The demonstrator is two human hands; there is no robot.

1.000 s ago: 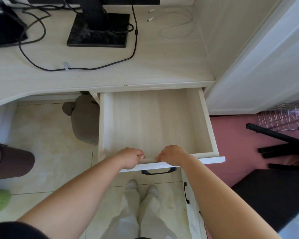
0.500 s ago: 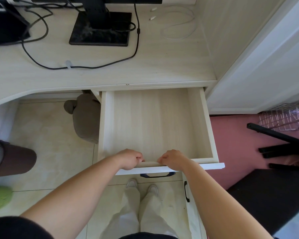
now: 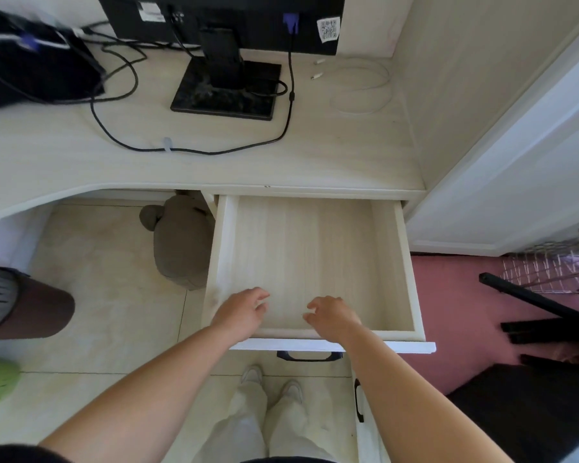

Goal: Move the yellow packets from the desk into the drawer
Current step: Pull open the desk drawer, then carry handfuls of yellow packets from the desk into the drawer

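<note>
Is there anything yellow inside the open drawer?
No, the drawer shows only its bare pale wood bottom, with the left hand and right hand open above its front edge, holding nothing.

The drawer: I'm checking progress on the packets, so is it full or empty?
Empty. The drawer is pulled open and its visible wooden floor is bare; no yellow packets show. Both hands are open.

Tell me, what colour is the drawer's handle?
Black. The handle shows under the white drawer front in the head view.
</note>
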